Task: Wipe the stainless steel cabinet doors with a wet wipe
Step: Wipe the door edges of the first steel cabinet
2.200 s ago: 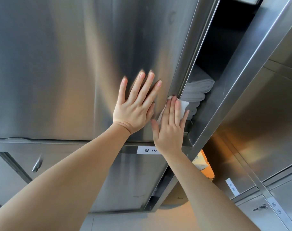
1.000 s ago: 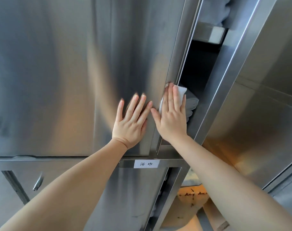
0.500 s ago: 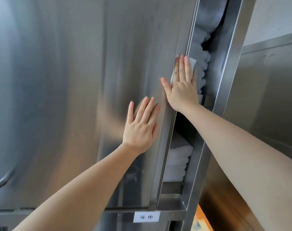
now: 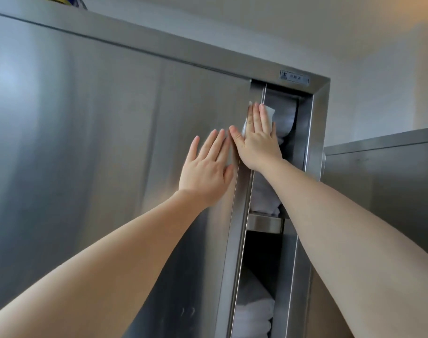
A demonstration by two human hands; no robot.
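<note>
Hands: two, both bare-armed and raised against the cabinet.
Left hand (image 4: 205, 169): flat, fingers straight and together, palm resting on the steel door face, holding nothing.
Right hand (image 4: 258, 140): flat, fingers straight and pointing up, pressing the wet wipe against the door's right edge near the top; its thumb points left toward the left fingertips, just beside them.
Wet wipe (image 4: 269, 111): one, white, trapped under the right fingers, with corners showing above and to the right of them.
Cabinet door (image 4: 98, 132): one large brushed stainless steel panel, slid partly aside, its vertical edge strip running down between the two forearms.
Opening: one narrow gap to the right of the door edge, partly hidden by the right forearm.
Folded towels (image 4: 253, 315): white stacks inside the gap, above and below one steel shelf (image 4: 265, 223); the count cannot be told.
Label plate (image 4: 294, 78): one small plate on the top frame, text too small to read.
Second cabinet (image 4: 383, 172): lower, steel, standing to the right.
Room: pale wall and ceiling above; a blue and yellow object barely shows on the cabinet top.
</note>
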